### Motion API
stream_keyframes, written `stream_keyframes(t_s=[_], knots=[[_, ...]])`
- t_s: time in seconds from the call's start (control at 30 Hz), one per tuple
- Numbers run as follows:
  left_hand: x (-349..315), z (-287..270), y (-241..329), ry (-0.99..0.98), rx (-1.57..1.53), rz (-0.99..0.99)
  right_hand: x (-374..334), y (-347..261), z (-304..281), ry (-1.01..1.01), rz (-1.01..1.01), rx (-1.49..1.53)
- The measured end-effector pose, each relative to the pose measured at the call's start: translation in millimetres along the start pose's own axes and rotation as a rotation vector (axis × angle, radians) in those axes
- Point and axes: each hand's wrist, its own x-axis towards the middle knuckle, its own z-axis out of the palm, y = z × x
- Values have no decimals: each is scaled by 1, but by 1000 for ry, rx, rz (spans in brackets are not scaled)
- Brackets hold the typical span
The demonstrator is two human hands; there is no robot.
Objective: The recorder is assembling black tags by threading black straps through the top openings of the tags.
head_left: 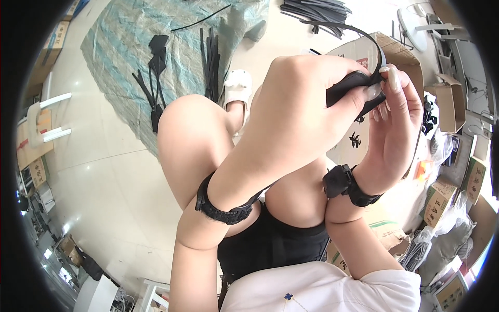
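Observation:
My left hand [304, 99] is closed around a black flat piece [343, 89], with its thumb lying along the near side. Close beside it, my right hand [392, 125] pinches a long black strap [371, 39] where it meets that piece. From the fingertips the strap arches up and away to the left, its free end in the air. How strap and piece join is hidden by the fingers. A black band [221, 205] circles my left wrist, and another band with a small black box [338, 181] is on my right.
Below my hands stands a cardboard box [410, 60]. A crumpled green-grey sheet [119, 47] covers the floor ahead, with black strips [210, 62] and joined black pieces [158, 54] on it. More strips [317, 13] are piled at the far side. Cartons [439, 200] and plastic bags line the right.

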Motion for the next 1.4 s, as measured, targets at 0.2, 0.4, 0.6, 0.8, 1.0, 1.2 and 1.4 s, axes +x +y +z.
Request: stream_keyframes(t_s=[0.2, 0.4, 0.6, 0.8, 1.0, 1.2, 1.4], knots=[[0, -2, 0, 1, 237, 109, 3, 6, 0, -15, -30, -44], [3, 2, -6, 102, 232, 316, 6, 6, -3, -37, 40, 16], [4, -2, -6, 48, 268, 399, 9, 11, -16, -261, -27, 119], [2, -2, -6, 43, 345, 392, 5, 14, -2, -126, -151, 13], [-2, -1, -9, 50, 504, 472, 6, 20, -6, -84, -117, 61], [1, 1, -7, 67, 467, 499, 19, 32, -22, -258, -178, 228], [0, 2, -2, 79, 450, 544, 22, 38, -26, -367, -226, 298]])
